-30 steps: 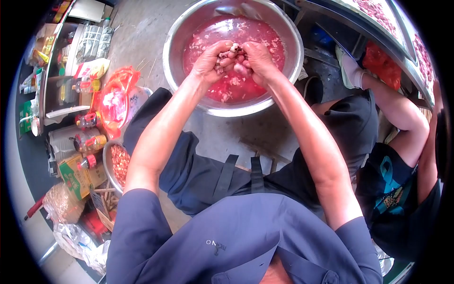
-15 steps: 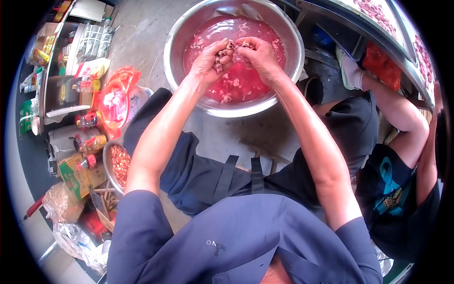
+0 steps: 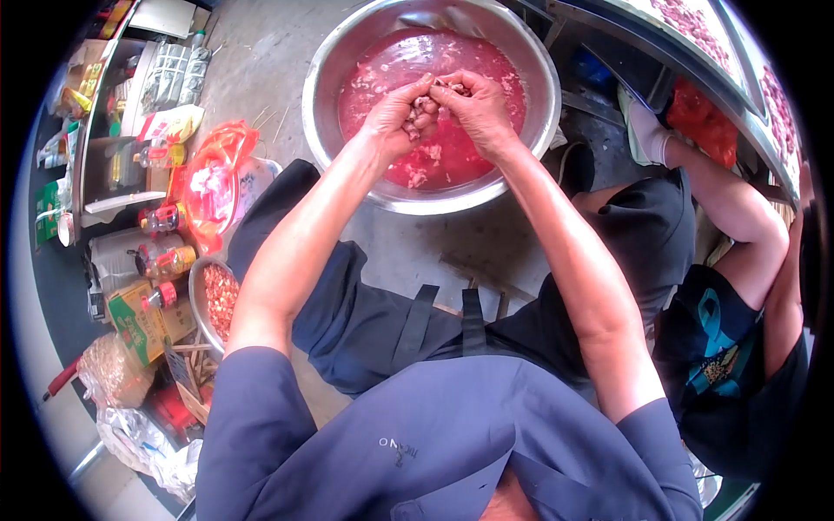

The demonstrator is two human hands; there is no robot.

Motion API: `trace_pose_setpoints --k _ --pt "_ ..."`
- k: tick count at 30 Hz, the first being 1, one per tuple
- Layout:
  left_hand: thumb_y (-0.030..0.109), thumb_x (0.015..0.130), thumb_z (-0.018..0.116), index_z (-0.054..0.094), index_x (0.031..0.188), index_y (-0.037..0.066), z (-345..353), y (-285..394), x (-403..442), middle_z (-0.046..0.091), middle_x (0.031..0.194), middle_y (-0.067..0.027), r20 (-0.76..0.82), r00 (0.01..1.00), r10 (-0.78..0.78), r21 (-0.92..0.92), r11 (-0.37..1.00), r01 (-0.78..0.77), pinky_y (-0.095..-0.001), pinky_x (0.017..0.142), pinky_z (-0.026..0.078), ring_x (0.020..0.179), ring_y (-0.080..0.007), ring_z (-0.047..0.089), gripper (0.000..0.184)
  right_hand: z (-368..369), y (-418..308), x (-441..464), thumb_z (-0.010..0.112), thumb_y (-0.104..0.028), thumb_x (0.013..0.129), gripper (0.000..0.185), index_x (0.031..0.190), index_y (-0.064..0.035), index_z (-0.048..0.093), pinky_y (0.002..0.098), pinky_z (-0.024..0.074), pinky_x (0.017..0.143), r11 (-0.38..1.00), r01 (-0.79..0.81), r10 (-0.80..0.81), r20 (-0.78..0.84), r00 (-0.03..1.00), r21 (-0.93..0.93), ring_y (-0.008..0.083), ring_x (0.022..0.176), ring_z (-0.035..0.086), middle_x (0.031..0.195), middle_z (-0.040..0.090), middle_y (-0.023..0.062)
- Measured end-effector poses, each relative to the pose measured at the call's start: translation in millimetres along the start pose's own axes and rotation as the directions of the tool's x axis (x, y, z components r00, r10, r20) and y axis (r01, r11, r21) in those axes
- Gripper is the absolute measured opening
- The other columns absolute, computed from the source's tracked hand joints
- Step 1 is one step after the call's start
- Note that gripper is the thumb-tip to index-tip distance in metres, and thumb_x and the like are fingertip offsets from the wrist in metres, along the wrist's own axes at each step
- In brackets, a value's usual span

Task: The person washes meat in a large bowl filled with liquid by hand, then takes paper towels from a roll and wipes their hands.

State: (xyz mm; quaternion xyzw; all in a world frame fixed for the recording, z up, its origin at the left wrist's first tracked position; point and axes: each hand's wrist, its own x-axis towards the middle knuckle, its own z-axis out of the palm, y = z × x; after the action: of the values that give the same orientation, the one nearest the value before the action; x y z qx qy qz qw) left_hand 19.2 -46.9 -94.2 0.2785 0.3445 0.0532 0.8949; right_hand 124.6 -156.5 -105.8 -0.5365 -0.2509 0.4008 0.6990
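Note:
A large metal basin (image 3: 321, 95) holds red liquid with pale bits of meat floating in it. Above the liquid, my left hand (image 3: 395, 117) is cupped round pinkish meat pieces (image 3: 422, 120). My right hand (image 3: 479, 111) meets it from the other side, its fingers curled over more of the meat at the top. The fingertips of both hands touch or nearly touch near the basin's middle. Some of the meat is hidden behind my fingers.
A bowl of chopped reddish food (image 3: 219, 300) stands at the left, near a red plastic bag (image 3: 208, 182) and bottles (image 3: 165, 258). At the right sit another person (image 3: 738, 208) and a metal-framed table (image 3: 756, 108) with meat trays.
My hands moved slightly apart and came together again. The meat between them has shifted, with more of it now in my left hand than in my right.

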Motion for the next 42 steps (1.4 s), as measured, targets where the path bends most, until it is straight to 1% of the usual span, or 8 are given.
trace_pose_setpoints --k 7,10,13,18,25,30,33,42 --pt "0.023 0.093 0.057 0.056 0.081 0.008 3 0 -1 0.054 0.063 -0.0014 0.028 0.999 -0.036 0.060 0.998 0.034 -0.0212 0.037 0.026 0.040 -0.0070 0.036 0.020 -5 11 7 0.069 -0.014 0.082 0.012 0.078 -0.0032 0.067 0.0242 0.0443 0.056 0.993 -0.017 0.000 -0.144 0.990 -0.121 0.0072 0.061 0.056 0.068 0.065 0.0025" --pt "0.023 0.093 0.056 0.055 0.081 0.007 11 -3 -7 0.054 0.066 -0.0018 0.266 0.964 -0.013 0.087 0.996 -0.011 -0.0206 0.038 0.028 0.043 -0.0076 0.038 0.020 -13 22 13 0.069 -0.018 0.081 0.018 0.077 -0.0010 0.067 0.0263 0.0433 0.055 0.951 0.009 -0.077 -0.206 0.976 -0.310 0.0086 0.060 0.056 0.066 0.064 0.0056" --pt "0.024 0.093 0.056 0.055 0.082 0.006 11 0 -5 0.057 0.068 -0.0041 0.160 0.986 -0.036 -0.029 0.999 0.041 -0.0204 0.039 0.031 0.045 -0.0088 0.041 0.020 -17 25 15 0.067 -0.021 0.079 0.021 0.080 0.0000 0.067 0.0308 0.0454 0.058 0.957 -0.020 -0.036 -0.188 0.981 -0.288 0.0141 0.060 0.059 0.066 0.064 0.0096" --pt "0.020 0.092 0.057 0.055 0.084 0.002 8 3 -4 0.061 0.077 -0.0094 0.029 1.000 0.012 -0.042 0.999 -0.011 -0.0192 0.041 0.038 0.050 -0.0101 0.048 0.020 -22 24 12 0.059 -0.017 0.076 0.019 0.085 -0.0039 0.069 0.0417 0.0509 0.073 0.728 -0.039 -0.033 -0.092 0.995 -0.685 0.0334 0.080 0.066 0.082 0.067 0.0189" --pt "0.008 0.088 0.055 0.056 0.085 0.004 6 18 -5 0.059 0.073 -0.0042 0.041 0.981 0.190 0.125 0.973 -0.194 -0.0163 0.039 0.036 0.051 -0.0055 0.048 0.005 -13 23 -2 0.056 -0.014 0.079 0.022 0.097 -0.0106 0.069 0.0447 0.0504 0.079 0.416 0.026 0.130 0.088 0.988 -0.909 0.0343 0.089 0.065 0.093 0.066 0.0175" --pt "0.008 0.089 0.055 0.057 0.090 0.002 32 52 -36 0.060 0.073 -0.0064 0.020 0.941 0.337 0.188 0.923 -0.334 -0.0163 0.040 0.037 0.050 -0.0057 0.048 0.007 -8 33 -6 0.054 -0.012 0.074 0.016 0.078 -0.0056 0.068 0.0478 0.0511 0.071 0.353 0.183 0.080 0.224 0.971 -0.918 0.0366 0.077 0.064 0.080 0.065 0.0198" --pt "0.008 0.090 0.054 0.057 0.090 0.001 72 78 -58 0.060 0.073 -0.0084 0.040 0.859 0.510 0.268 0.823 -0.501 -0.0168 0.041 0.039 0.050 -0.0063 0.049 0.008 -6 29 -8 0.054 -0.012 0.073 0.017 0.078 -0.0027 0.067 0.0484 0.0503 0.070 0.361 0.194 0.154 0.264 0.952 -0.912 0.0378 0.076 0.064 0.079 0.064 0.0217" --pt "0.008 0.088 0.055 0.056 0.088 0.000 214 157 -47 0.060 0.069 -0.0076 0.260 0.750 0.608 0.490 0.587 -0.645 -0.0166 0.037 0.037 0.047 -0.0057 0.048 0.008 -2 25 -14 0.054 -0.012 0.075 0.018 0.080 -0.0028 0.068 0.0497 0.0485 0.075 0.418 0.214 0.134 0.293 0.947 -0.883 0.0405 0.083 0.062 0.084 0.064 0.0230"
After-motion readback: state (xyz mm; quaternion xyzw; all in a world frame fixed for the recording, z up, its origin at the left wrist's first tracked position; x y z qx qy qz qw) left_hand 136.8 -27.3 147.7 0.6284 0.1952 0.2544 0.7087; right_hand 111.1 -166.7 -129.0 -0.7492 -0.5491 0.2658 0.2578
